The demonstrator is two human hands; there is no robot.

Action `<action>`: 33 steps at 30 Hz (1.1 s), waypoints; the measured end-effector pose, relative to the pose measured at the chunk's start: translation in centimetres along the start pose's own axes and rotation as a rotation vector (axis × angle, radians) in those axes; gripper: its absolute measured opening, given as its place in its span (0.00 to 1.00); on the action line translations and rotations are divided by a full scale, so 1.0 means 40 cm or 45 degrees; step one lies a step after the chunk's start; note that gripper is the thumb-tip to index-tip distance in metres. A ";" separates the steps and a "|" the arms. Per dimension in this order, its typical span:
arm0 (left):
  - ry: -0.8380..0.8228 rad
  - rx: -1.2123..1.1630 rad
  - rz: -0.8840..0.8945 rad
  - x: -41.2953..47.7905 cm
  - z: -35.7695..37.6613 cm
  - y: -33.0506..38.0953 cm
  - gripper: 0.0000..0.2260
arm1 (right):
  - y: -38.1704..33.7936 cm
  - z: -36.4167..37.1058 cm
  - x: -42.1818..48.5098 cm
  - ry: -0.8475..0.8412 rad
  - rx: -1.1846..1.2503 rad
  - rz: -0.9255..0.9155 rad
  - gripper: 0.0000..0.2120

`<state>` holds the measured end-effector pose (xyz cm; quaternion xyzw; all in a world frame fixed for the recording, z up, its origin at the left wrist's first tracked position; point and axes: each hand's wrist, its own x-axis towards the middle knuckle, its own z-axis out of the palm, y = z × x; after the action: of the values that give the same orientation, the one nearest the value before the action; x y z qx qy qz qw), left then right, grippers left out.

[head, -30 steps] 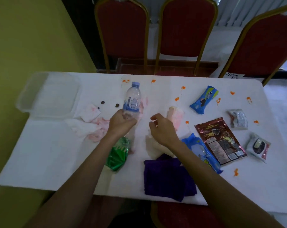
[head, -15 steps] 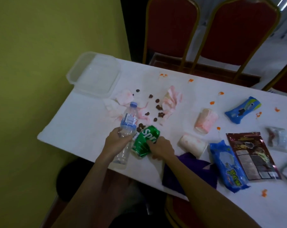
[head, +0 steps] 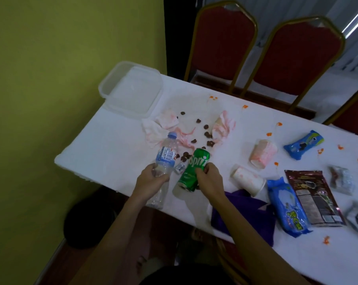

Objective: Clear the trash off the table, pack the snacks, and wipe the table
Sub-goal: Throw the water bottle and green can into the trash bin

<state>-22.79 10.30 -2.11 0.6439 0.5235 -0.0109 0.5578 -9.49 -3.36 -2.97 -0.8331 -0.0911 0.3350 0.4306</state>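
Two containers are lifted over the near edge of the table [head: 112, 153]: the left hand [head: 153, 181] has its grip around a clear water bottle [head: 163, 167], the right hand [head: 210, 182] around a green soda can [head: 193, 170]. Both tilt, and the bottle looks empty. At the far corner lies a clear plastic box [head: 130, 89] with nothing seen inside.

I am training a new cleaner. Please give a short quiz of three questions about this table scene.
1. True or false: the left hand holds the clear plastic water bottle.
2. What is in the right hand? A) green soda can B) paper cup C) purple cloth
3. How many stained paper cups lie on their sides on the white table?

Key: 1 true; 2 A, the green soda can; 3 two.
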 end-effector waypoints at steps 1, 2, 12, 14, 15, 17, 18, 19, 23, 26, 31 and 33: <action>-0.005 -0.016 -0.007 -0.004 -0.012 -0.008 0.31 | -0.012 0.009 -0.014 0.005 -0.008 -0.030 0.06; -0.012 -0.035 -0.018 -0.010 -0.025 -0.016 0.32 | -0.026 0.020 -0.030 0.000 -0.021 -0.067 0.05; 0.103 -0.335 -0.037 -0.108 -0.197 -0.133 0.32 | -0.087 0.237 -0.192 -0.212 -0.153 -0.266 0.04; 0.148 -0.372 -0.042 -0.138 -0.240 -0.172 0.27 | -0.101 0.284 -0.223 -0.242 -0.215 -0.304 0.04; 0.170 -0.391 -0.041 -0.152 -0.261 -0.195 0.21 | -0.106 0.309 -0.239 -0.264 -0.245 -0.319 0.04; 0.206 -0.412 -0.051 -0.181 -0.303 -0.245 0.14 | -0.116 0.363 -0.272 -0.331 -0.297 -0.338 0.03; 0.227 -0.419 -0.069 -0.191 -0.323 -0.271 0.14 | -0.121 0.391 -0.287 -0.360 -0.326 -0.347 0.03; 0.254 -0.432 -0.086 -0.201 -0.342 -0.298 0.15 | -0.123 0.418 -0.301 -0.385 -0.349 -0.364 0.04; 0.373 -0.539 -0.170 -0.240 -0.410 -0.405 0.14 | -0.124 0.521 -0.367 -0.558 -0.442 -0.380 0.09; 0.460 -0.642 -0.243 -0.262 -0.446 -0.480 0.16 | -0.082 0.614 -0.387 -0.647 -0.425 -0.395 0.21; 0.580 -0.778 -0.362 -0.280 -0.481 -0.576 0.17 | -0.064 0.714 -0.409 -0.800 -0.657 -0.443 0.13; 0.610 -0.818 -0.370 -0.289 -0.496 -0.588 0.16 | -0.083 0.742 -0.415 -0.869 -0.722 -0.473 0.10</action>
<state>-55.48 13.13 -4.36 0.3410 0.7005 0.2243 0.5854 -40.55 10.83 -4.44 -0.7299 -0.4622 0.4686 0.1844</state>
